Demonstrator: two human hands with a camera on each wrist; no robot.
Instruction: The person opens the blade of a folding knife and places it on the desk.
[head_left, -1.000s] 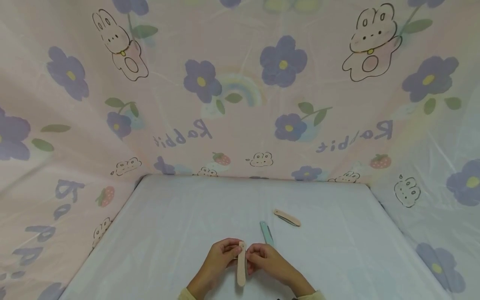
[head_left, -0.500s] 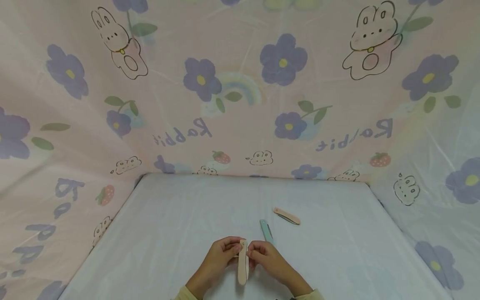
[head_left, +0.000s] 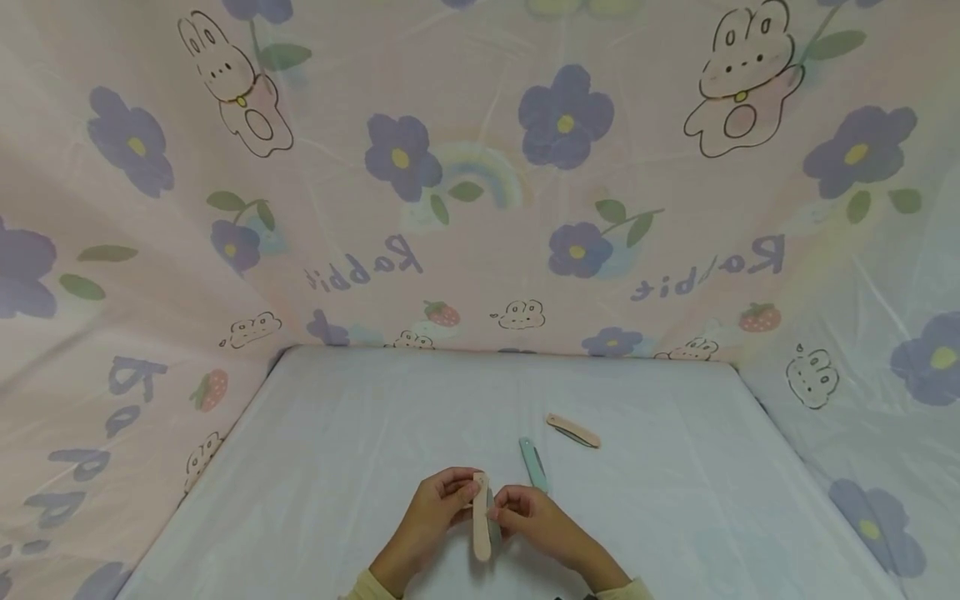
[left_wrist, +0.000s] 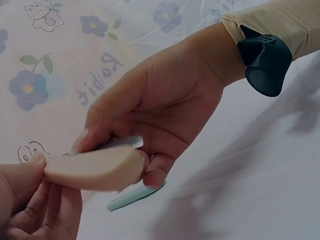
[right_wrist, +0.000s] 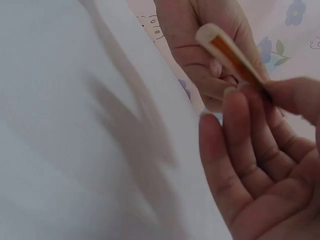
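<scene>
A peach folding knife (head_left: 482, 525) is held upright between both hands in the head view, its grey blade (head_left: 493, 517) part-way out on the right side. My left hand (head_left: 438, 508) pinches the handle at its pivot end. Thumb and fingers of my right hand (head_left: 528, 517) pinch the blade. In the left wrist view, the knife handle (left_wrist: 95, 167) lies across the front, with the silver blade (left_wrist: 122, 143) swung away from it. In the right wrist view, the handle's slot (right_wrist: 230, 52) looks orange-brown inside, and my fingers hide the blade.
A mint-green folding knife (head_left: 532, 462) lies just beyond my right hand. Farther back lies another peach folding knife (head_left: 573, 431), its blade edge showing. Both rest on the white tabletop (head_left: 360, 417). A printed curtain (head_left: 480, 208) encloses the back and sides.
The blade of the held knife has swung farther out of its handle, to the right. The knife has shifted slightly up and left. The two knives on the table stay put.
</scene>
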